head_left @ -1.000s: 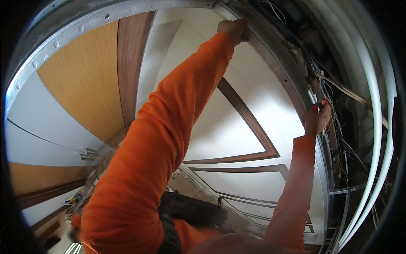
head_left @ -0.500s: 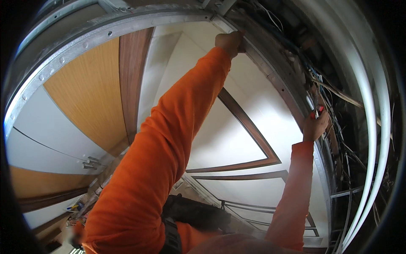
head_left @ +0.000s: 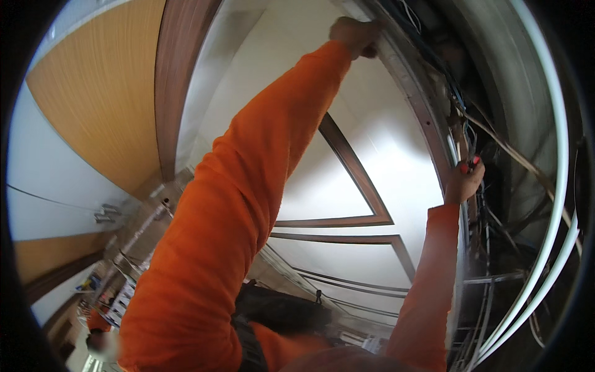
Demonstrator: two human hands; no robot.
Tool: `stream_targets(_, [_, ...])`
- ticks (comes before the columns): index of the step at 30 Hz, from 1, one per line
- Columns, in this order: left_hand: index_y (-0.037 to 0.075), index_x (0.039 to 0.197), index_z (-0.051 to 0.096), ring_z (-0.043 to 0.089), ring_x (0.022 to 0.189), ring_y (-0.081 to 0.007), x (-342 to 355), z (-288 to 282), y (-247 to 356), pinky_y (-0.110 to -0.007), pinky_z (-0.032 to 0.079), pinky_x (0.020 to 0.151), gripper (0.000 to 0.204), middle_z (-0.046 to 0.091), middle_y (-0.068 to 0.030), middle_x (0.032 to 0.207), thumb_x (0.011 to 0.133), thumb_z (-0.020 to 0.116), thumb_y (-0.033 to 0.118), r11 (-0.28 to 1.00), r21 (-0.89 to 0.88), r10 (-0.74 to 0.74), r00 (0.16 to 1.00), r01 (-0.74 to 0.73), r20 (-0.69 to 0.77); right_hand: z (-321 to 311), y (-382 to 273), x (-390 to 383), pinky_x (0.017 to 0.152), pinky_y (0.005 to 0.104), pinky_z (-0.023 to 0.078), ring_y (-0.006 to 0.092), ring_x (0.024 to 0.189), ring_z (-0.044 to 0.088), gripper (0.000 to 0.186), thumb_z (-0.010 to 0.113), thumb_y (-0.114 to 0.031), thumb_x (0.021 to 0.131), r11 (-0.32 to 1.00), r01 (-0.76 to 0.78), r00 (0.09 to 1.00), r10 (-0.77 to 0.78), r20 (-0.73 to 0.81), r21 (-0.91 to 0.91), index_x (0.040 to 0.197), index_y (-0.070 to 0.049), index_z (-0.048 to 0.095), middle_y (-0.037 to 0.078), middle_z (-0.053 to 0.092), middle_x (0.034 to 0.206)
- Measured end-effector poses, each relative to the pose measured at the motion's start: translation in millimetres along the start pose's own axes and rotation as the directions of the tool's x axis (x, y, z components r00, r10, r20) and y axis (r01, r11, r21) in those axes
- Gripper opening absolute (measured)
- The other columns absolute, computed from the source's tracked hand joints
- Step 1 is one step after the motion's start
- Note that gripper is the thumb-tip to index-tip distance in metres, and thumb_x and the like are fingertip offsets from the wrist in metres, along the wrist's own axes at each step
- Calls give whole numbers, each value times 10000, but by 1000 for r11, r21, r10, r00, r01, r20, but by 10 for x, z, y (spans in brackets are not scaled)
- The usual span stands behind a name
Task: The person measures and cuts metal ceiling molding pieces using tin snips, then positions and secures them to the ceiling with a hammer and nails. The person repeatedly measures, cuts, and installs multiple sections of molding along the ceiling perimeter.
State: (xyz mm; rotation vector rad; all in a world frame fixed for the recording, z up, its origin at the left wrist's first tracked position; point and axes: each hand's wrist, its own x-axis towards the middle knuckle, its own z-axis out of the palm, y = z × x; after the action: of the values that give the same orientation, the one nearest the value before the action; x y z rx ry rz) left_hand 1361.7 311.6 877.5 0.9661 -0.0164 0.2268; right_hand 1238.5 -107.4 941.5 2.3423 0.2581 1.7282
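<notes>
My left arm, in an orange sleeve, reaches high across the view. At its end my left hand [head_left: 356, 36] is closed on the edge of a metal frame rail [head_left: 406, 87], its fingertips partly hidden. Lower on the right, beside the same rail, my right hand [head_left: 463, 183] is wrapped round a red-handled hand tool [head_left: 475, 162]. Only the tool's red handle ends show clearly; I cannot make out its kind. Thin loose wires [head_left: 469, 133] run just above and behind that hand.
White pipes [head_left: 561, 155] curve down the far right, near a brown cable [head_left: 505, 142] and dark wiring. Behind my arms are white panels with brown trim [head_left: 365, 186]. Wood-coloured panels [head_left: 99, 87] line the left. At the lower left is another person in orange [head_left: 98, 321].
The view has shifted, so the metal frame's top arch has left the picture. My left hand has moved slightly up and right in view, staying on the rail; my right hand still holds the red-handled tool.
</notes>
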Motion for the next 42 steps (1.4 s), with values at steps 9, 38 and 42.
stream_targets(9, [-126, 990, 699, 754, 621, -271, 51, 38, -202, -369, 653, 663, 566, 752, -195, 819, 952, 702, 439, 997, -64, 35, 998, -31, 50, -448, -1245, 461, 776, 419, 579, 245, 851, 705, 321, 674, -285, 1017, 577, -416, 904, 180, 387, 703, 1178, -8, 657, 91, 706, 948])
stream_targets(38, [-40, 1015, 710, 746, 789, -278, 356, 75, -630, -377, 624, 719, 505, 761, -145, 907, 907, 778, 449, 932, -351, 95, 995, -85, 11, 1048, -4382, 909, 599, 424, 473, 220, 607, 511, 329, 530, -334, 1049, -513, -757, 520, -96, 849, 406, 874, -56, 556, 47, 534, 672])
stream_targets(42, [-30, 1018, 709, 744, 807, -275, 372, 75, -650, -379, 622, 723, 503, 761, -141, 919, 905, 784, 454, 936, -344, 91, 996, -78, 21, 1139, -4346, 933, 628, 414, 483, 201, 587, 485, 370, 505, -335, 1056, -341, -907, 361, -328, 873, 247, 851, -31, 550, 30, 492, 645])
